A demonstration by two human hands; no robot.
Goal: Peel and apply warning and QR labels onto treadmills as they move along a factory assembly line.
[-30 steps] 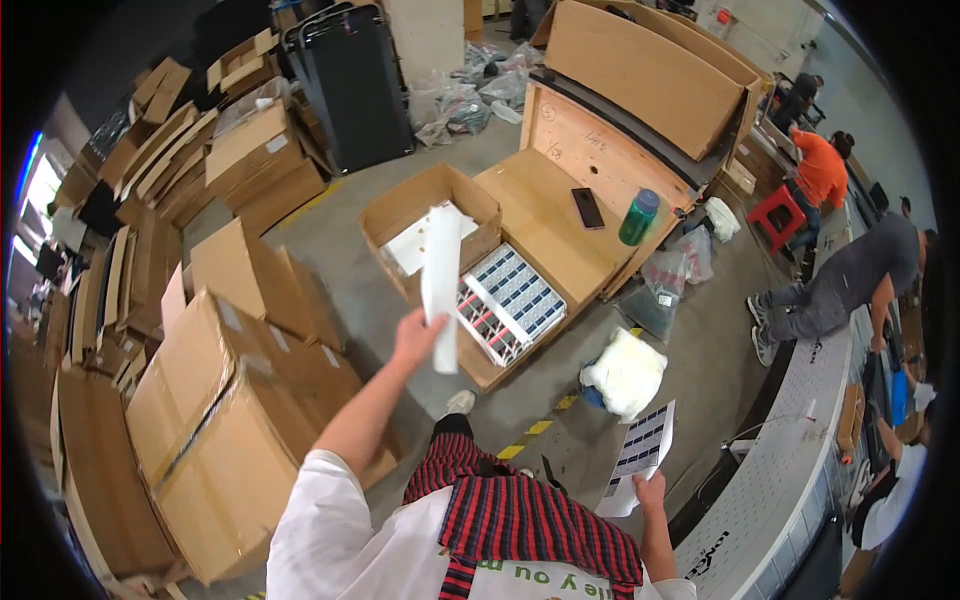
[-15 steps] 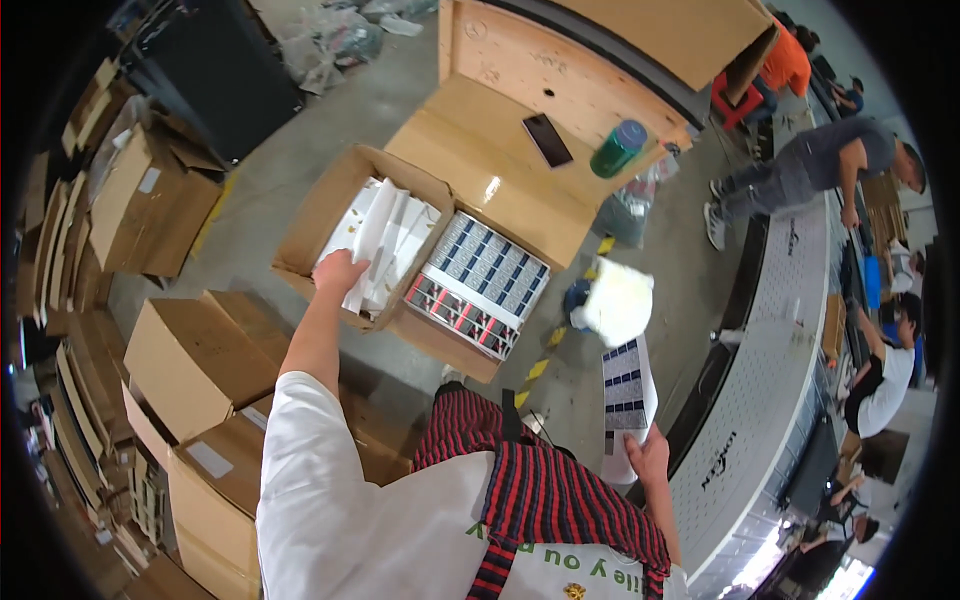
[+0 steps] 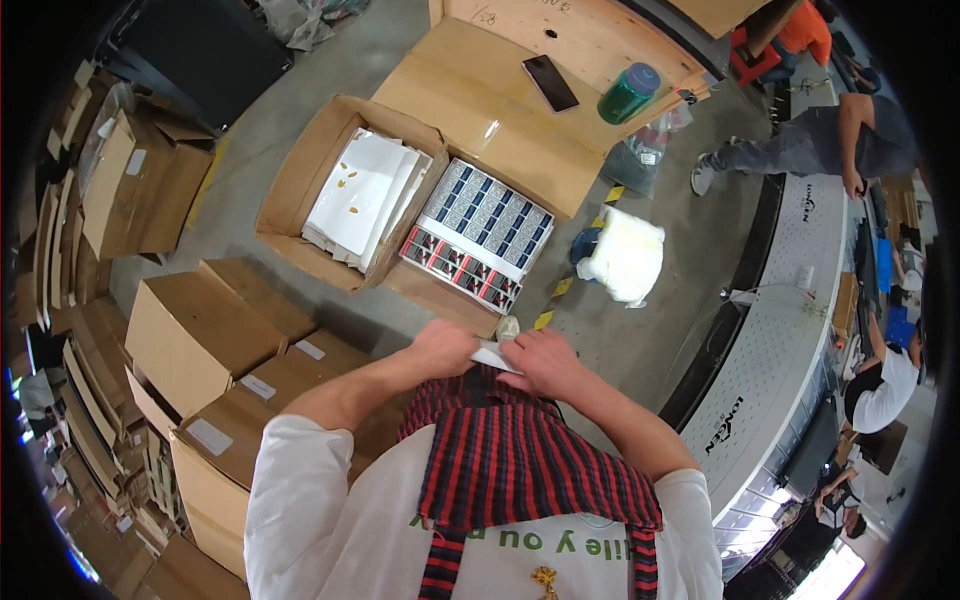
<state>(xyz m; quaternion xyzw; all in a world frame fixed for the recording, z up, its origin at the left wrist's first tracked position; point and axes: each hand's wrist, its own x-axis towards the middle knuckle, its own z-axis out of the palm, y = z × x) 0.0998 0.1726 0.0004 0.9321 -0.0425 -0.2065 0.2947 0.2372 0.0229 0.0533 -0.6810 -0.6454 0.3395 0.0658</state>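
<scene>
Grey concrete floor is surrounding an open brown cardboard box. Change vs half a second ago: left hand isn't reaching into the box, right hand isn't hanging out right. Both are meeting before the red-and-black striped cloth apron, fingers pinching a white paper sheet, mostly hidden, showing as a narrow strip between them.

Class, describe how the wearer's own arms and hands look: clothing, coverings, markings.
Both arms wear short white sleeves, plain where visible, ending above bare forearms. The left hand and right hand are ungloved. No watch or bracelet shows on either wrist.
</scene>
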